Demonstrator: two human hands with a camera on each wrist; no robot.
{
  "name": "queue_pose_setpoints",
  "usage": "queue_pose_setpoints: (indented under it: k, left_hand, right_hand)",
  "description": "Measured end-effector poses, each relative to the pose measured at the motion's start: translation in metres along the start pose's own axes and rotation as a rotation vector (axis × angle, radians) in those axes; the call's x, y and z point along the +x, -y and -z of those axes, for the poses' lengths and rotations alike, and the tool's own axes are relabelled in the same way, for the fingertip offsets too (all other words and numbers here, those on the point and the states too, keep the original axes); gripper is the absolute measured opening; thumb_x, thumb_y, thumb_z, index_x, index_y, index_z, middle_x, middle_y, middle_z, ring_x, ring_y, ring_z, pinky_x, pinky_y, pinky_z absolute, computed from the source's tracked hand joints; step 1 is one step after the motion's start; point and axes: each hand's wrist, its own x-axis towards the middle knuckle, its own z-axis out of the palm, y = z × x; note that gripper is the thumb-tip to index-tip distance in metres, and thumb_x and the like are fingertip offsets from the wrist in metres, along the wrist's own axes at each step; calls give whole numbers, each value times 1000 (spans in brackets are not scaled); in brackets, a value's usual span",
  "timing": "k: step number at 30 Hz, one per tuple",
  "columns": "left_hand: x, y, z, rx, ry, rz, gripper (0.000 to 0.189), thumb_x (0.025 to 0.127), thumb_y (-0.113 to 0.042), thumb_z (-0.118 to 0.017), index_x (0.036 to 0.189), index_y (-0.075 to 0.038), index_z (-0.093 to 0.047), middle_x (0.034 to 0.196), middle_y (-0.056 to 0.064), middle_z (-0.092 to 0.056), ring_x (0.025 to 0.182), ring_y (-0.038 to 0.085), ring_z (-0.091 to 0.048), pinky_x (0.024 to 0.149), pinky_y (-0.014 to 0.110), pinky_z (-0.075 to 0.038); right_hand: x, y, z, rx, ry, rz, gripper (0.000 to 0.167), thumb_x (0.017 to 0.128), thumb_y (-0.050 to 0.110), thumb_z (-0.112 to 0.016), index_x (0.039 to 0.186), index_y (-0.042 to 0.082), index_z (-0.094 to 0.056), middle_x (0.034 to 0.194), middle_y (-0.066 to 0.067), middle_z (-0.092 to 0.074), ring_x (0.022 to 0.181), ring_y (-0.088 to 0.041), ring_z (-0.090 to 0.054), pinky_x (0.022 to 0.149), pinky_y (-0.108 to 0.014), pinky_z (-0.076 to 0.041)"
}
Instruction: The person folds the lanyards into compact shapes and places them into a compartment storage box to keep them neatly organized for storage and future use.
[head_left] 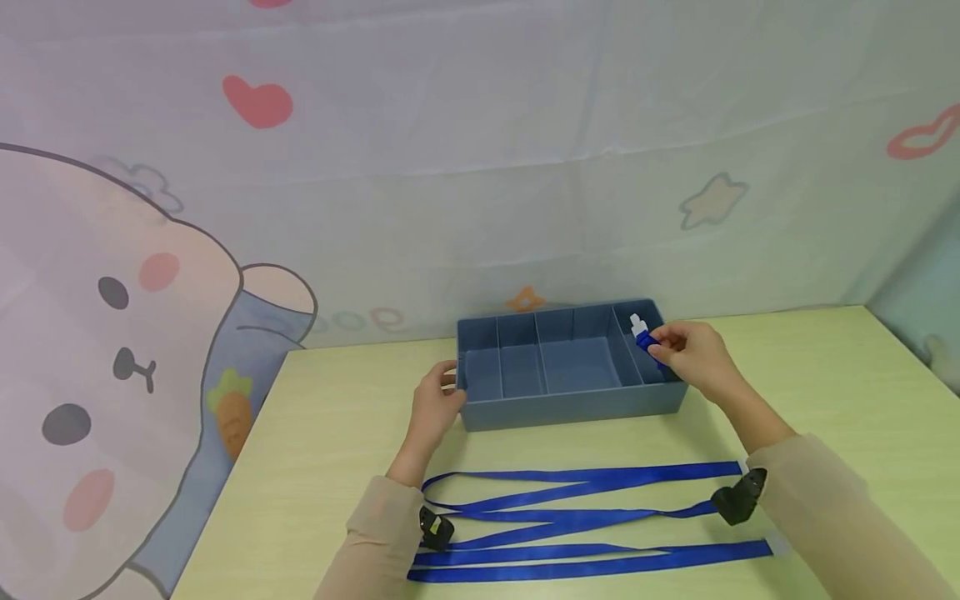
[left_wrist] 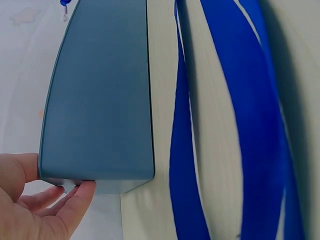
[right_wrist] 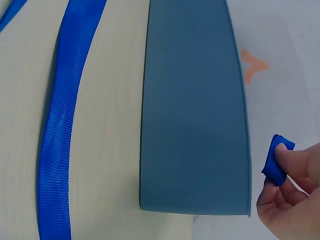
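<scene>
My right grip [head_left: 697,357] pinches the folded blue lanyard [head_left: 643,339] over the rightmost compartment [head_left: 648,312] of the box [head_left: 570,408]; I'd lower it without loosening the folds, my left grip [head_left: 435,408], curled on the left end, bracing.

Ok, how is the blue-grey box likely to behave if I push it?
The box looks unlikely to tip, being long and low on the table. Probably stiff, since its walls stand straight. It might feel light for its size: the walls look thin and the inside mostly hollow.
</scene>
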Motion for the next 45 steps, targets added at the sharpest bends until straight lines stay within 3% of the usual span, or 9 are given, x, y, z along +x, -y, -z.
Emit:
queue_pose_setpoints:
  k: [10, 17, 28, 35, 41, 45]
  left_hand:
    - [0, 1, 4, -42, 39, 0, 51, 81, 9, -48, 132, 6, -45, 120, 31, -52, 104, 39, -56, 75, 38, -53]
    - [0, 4, 6, -83, 68, -23, 50, 81, 10, -48, 131, 6, -45, 120, 33, -51, 104, 42, -56, 72, 38, -54]
    - [2, 5, 8, -118, 87, -23, 49, 83, 11, -47, 132, 7, -44, 121, 34, -50, 105, 46, -54, 74, 41, -55]
    - [-13, -23, 14, -100, 73, -20, 47, 80, 14, -47, 127, 11, -46, 116, 36, -52, 102, 48, -56, 73, 45, -55]
    - [-3, 0, 7, -38, 32, -18, 49, 80, 10, -51, 129, 5, -49, 114, 31, -56, 100, 40, -59, 70, 38, -55]
    - [0, 6, 6, -23, 14, -11, 49, 80, 9, -51, 128, 3, -51, 113, 29, -58, 99, 39, -60, 73, 39, -55]
  right_hand:
    - [19, -6, -16, -171, -114, 89, 14, 84, 3, -65, 91, -9, -64, 71, -13, -60, 66, -25, -53, 58, -33, -43]
    - [22, -2, -19, -299, -181, 62, 12, 80, 2, -64, 83, -9, -66, 71, -18, -64, 63, -31, -59, 53, -42, -45]
    - [22, 10, -25, -413, -103, -12, 7, 76, -1, -59, 71, -2, -65, 64, -12, -61, 51, -23, -50, 38, -30, -39]
    - [21, 8, -35, -440, -79, 29, 11, 73, -7, -54, 70, -2, -64, 56, -7, -51, 49, -18, -36, 40, -25, -28]
    - [27, 3, -33, -463, 30, 84, 18, 74, -7, -55, 88, -8, -67, 76, -19, -65, 54, -21, -46, 49, -35, -45]
    - [32, 0, -33, -510, 84, 137, 7, 75, -8, -58, 74, -5, -64, 64, -13, -58, 54, -21, -45, 51, -36, -43]
